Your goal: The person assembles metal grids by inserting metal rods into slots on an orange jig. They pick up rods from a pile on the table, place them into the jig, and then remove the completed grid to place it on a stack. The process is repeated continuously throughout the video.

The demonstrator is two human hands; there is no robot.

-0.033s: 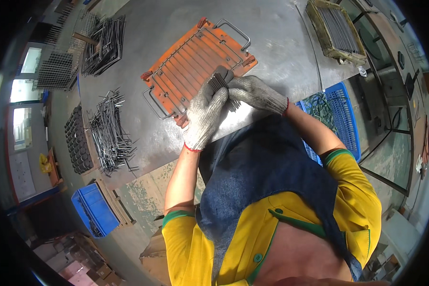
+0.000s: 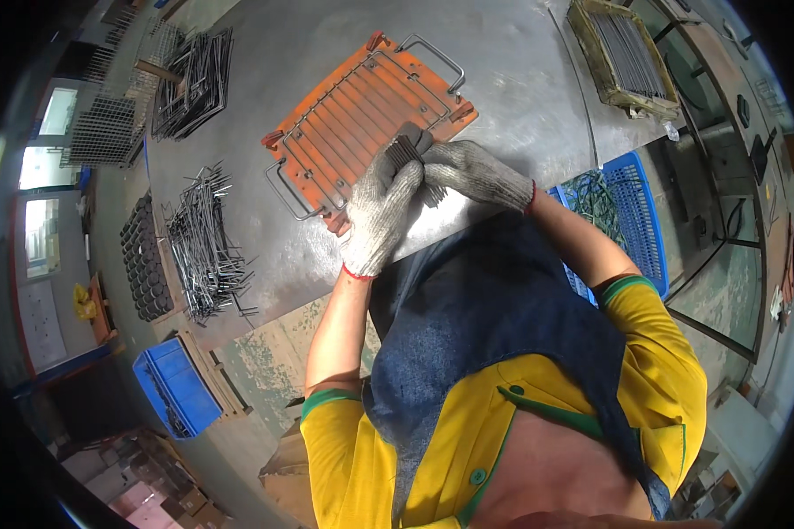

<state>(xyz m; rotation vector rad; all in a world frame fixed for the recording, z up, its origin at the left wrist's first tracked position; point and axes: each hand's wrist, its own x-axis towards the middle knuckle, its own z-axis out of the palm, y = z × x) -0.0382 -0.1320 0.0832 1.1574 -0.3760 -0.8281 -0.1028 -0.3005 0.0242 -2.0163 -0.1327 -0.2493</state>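
A yellow shirt [image 2: 445, 423] with green trim is worn under a dark blue denim apron [image 2: 503, 309], which is set against the near edge of a grey metal table [image 2: 520, 79]. Just over that edge, a bundle of thin metal rods [image 2: 406, 152] is held between two gloved hands. The rods are gripped by the left hand [image 2: 381, 207], with their upper ends left exposed; the lower part is pinched by the right hand [image 2: 476, 172], whose fingers are closed on the same bundle.

To the right of the apron, green strands [image 2: 594, 204] are contained in a blue basket [image 2: 641, 198]. Beyond the hands, an orange board [image 2: 326, 145] is placed at a slant on the table; parallel wires are laid across it, and a bent metal handle is seen at each of two opposite ends. To its left, bent metal pieces [image 2: 205, 247] are heaped. Farther off, dark wire frames [image 2: 194, 93] are piled at the left, and straight rods [image 2: 626, 53] are stacked in a shallow tray [image 2: 588, 75] at the right.
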